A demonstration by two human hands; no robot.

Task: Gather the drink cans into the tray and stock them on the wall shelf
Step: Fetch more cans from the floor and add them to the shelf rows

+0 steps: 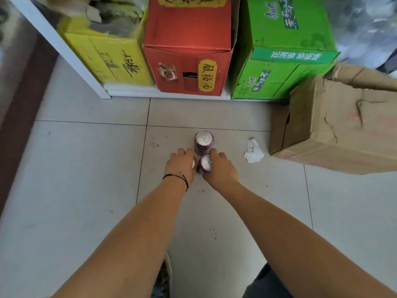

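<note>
On the pale tiled floor [90,168], upright, three purple aluminium drink cans: left hand [180,163] curled over one, right hand [220,166] around another, third can [204,141] free just beyond both, equally near.

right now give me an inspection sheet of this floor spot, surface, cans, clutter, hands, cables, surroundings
surface: pale tiled floor with dark specks near the cans
job's things: three purple drink cans upright and close together; far can untouched, left can mostly hidden, right can; no tray in view
clutter: crumpled white paper beside a torn brown carton
hands: left hand grips the left can; right hand grips the right can
cables: nothing seen
surroundings: yellow box, red box and green box on a low white shelf
</note>
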